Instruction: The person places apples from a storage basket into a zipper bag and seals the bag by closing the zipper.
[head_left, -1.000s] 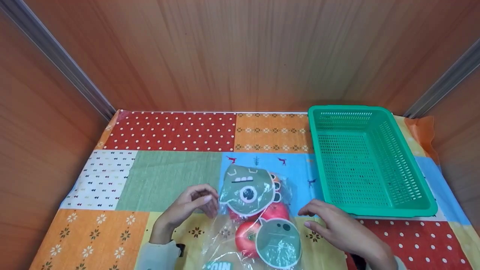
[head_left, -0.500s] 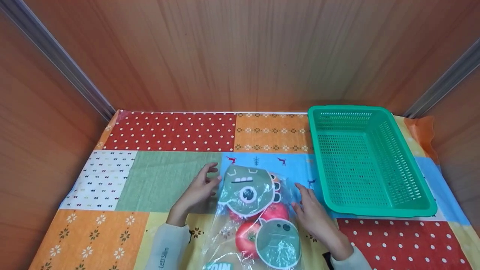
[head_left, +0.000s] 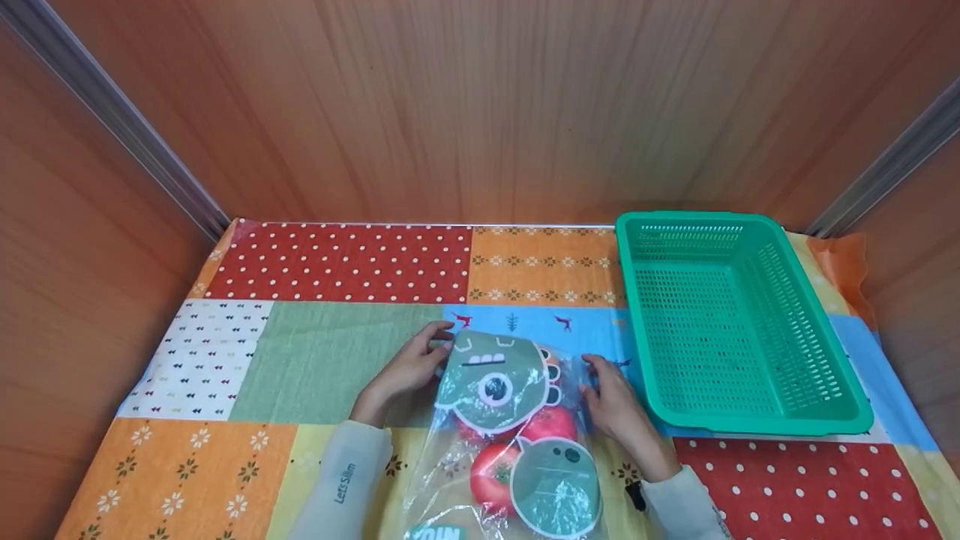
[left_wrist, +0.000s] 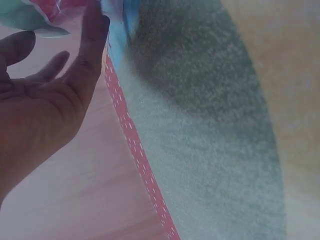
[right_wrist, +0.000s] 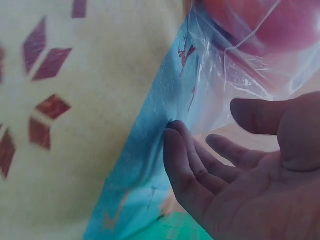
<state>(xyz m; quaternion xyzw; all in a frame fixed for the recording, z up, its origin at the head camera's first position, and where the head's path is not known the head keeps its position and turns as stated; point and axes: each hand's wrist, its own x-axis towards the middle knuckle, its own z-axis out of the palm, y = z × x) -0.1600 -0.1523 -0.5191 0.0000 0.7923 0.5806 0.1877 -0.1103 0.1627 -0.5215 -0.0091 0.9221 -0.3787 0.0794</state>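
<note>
A clear plastic bag (head_left: 442, 480) with green cartoon faces printed on it lies at the front middle of the table. Inside are several red round fruits (head_left: 493, 480) that look like tomatoes; the prints partly hide them. My left hand (head_left: 411, 369) is at the bag's far left corner, fingers loosely bent and thumb apart; whether it touches the plastic is unclear. On the opposite side, my right hand (head_left: 616, 401) stands beside the bag's right edge. In the right wrist view, its relaxed fingers (right_wrist: 182, 170) hold nothing, and the thumb is near the plastic.
A green perforated plastic basket (head_left: 742, 427) stands at the right, close to my right hand. A patchwork tablecloth (head_left: 345, 360) covers the table. Wood-grain panels (head_left: 480, 112) rise at the back and on both sides.
Both hands have moved away from me along the bag's sides, toward its far end, and the right one has also come in closer from the right. The bag and basket stay put.
</note>
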